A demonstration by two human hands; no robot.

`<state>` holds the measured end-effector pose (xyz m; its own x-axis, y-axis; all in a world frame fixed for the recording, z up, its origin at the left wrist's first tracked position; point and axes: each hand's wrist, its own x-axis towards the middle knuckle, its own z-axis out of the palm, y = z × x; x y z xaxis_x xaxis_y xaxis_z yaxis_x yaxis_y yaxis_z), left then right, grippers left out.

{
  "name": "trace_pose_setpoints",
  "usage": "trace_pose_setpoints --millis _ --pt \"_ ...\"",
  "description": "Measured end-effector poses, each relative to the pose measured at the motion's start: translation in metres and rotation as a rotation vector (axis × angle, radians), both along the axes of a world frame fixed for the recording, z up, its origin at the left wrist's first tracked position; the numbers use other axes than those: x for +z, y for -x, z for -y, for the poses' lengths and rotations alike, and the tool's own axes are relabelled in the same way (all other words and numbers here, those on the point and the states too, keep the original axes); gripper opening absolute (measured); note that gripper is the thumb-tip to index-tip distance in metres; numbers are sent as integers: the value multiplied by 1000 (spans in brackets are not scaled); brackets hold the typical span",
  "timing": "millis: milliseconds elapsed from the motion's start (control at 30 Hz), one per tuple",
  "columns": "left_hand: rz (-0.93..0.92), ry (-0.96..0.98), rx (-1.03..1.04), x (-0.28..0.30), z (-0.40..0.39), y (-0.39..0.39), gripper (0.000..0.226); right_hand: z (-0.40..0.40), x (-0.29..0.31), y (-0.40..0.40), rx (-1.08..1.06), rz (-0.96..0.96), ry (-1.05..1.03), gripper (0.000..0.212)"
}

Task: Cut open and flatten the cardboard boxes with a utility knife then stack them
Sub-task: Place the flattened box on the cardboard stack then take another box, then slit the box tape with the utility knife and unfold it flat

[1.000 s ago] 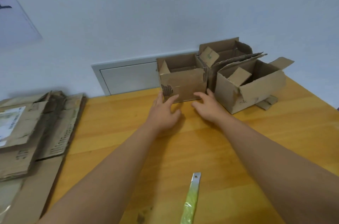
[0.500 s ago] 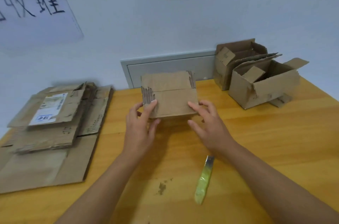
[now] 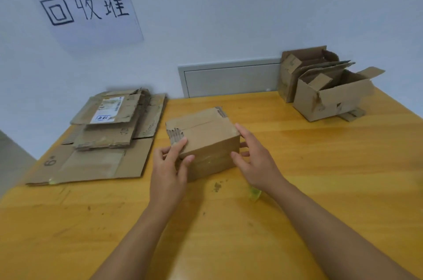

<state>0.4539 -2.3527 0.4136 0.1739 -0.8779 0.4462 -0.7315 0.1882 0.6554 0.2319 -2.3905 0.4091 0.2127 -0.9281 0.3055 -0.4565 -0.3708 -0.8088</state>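
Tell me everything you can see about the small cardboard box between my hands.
The small cardboard box is plain brown corrugated board, closed, with a seam across its top face and frayed, torn edges at the left and far corners. It sits on the wooden table, turned at an angle, right of the flattened cardboard stack. The left hand holds its near-left corner, fingers on top and thumb on the front face; the right hand touches its right side with straight fingers.
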Motion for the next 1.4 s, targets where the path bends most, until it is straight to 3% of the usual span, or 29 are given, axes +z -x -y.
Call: trace_pose_setpoints --millis 67,167,267,567,700,800,867,933,1067,1233,1400 --pt "-12 -20 9 3 -2 0 40 -9 2 1 -49 -112 -27 66" --pt "-110 -30 48 7 -2 -1 40 -27 11 5 -294 -542 -41 47" --pt "-251 -19 100 11 -1 4 39 -38 11 3 -341 -872 -210 32" --pt "-404 -20 42 19 -4 17 36 -31 12 3 -288 -907 -312 19" --pt "-534 -88 45 15 -4 15 32 -26 33 4 -356 -750 -282 32" --pt "-666 -141 47 14 -7 18 30 -20 43 4 -371 -228 -167 32" --pt "-775 -178 15 11 -7 22 25 -22 48 -6 -261 159 -215 36" --pt "-854 -220 -40 11 -8 27 24 -26 47 -21 -116 349 -272 53" --pt "-755 -227 -104 13 -14 29 25 -28 36 -34 -154 313 -193 74" --pt "-380 -199 -126 22 -11 6 72 -32 27 -29 -191 271 -133 72" --pt "-321 -40 -241 42 5 -3 83 -42 11 -28 -151 263 -123 68"
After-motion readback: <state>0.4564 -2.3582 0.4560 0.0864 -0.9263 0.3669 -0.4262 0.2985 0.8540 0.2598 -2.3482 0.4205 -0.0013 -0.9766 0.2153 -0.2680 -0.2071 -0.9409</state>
